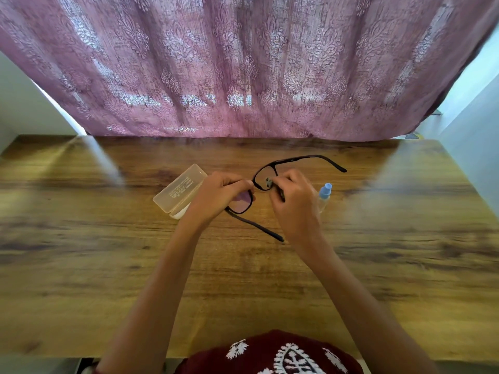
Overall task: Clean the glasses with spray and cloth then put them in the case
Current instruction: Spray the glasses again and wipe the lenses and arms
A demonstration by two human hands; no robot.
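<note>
Left hand (pixel 218 195): fingers curled round one lens rim of the black glasses (pixel 241 202), which are held above the wooden table (pixel 108 252). Right hand (pixel 294 201): fingertips pinched on the other lens, a small grey scrap showing there. Closed translucent case (pixel 179 188) lies just behind the left hand; blue-capped spray bottle (pixel 324 194) behind the right.

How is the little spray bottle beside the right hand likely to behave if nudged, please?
The spray bottle looks small, narrow and clear plastic, so probably light and easily knocked. Its rounded body would likely roll on the smooth wooden table. The right hand hides part of it.
</note>
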